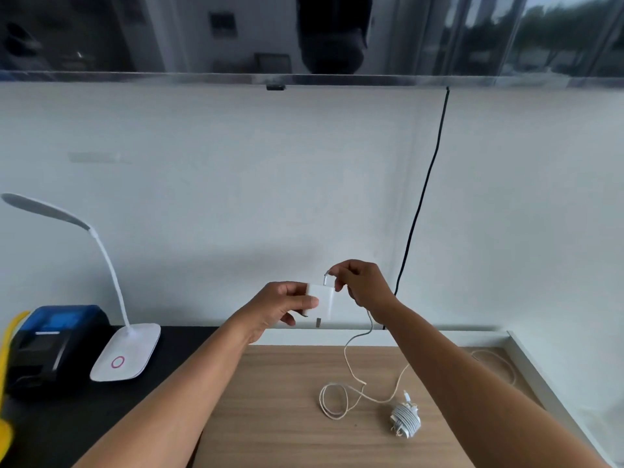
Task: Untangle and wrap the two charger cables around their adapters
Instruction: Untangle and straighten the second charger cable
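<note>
2 white chargers: the wrapped adapter (405,421) lies on the wooden table (270,417). My left hand (280,309) curls around the square adapter (322,304) above it. My right hand (363,287) pinches its loose cable (345,352), which trails to the table in loops.

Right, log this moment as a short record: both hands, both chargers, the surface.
left hand: holds the white adapter up above the wooden table
right hand: pinches the loose cable near the adapter's top
loose cable: hangs down, loops on the table, unwrapped
second charger: cable wound round it, lying on the table
nearby: white desk lamp at left
</note>
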Demonstrator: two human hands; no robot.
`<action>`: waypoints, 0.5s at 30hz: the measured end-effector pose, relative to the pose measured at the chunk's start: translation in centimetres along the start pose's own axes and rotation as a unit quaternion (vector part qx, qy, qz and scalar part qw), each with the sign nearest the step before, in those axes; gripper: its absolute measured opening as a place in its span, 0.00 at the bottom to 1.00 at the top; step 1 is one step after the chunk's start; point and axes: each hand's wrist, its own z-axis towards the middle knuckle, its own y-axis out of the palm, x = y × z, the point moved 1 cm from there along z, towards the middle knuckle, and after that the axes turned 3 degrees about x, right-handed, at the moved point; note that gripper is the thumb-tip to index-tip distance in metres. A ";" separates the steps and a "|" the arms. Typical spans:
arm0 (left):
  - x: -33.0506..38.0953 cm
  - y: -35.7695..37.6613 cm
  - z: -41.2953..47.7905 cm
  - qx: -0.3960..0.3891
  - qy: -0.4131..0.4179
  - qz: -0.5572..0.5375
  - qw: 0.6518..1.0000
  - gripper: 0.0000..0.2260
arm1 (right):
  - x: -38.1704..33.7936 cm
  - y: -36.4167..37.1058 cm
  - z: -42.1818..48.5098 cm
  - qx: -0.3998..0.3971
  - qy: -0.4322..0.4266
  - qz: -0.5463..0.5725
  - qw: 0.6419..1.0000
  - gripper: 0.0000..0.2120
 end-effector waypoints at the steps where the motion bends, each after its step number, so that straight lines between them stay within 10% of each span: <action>1: 0.0 0.0 0.1 -0.006 -0.002 -0.005 1.000 0.15 | 0.0 0.0 0.1 0.006 0.006 0.001 1.000 0.08; 15: -1.8 3.5 0.7 0.011 -0.093 -0.123 0.988 0.26 | 0.8 1.1 -0.4 0.056 0.023 -0.079 0.995 0.08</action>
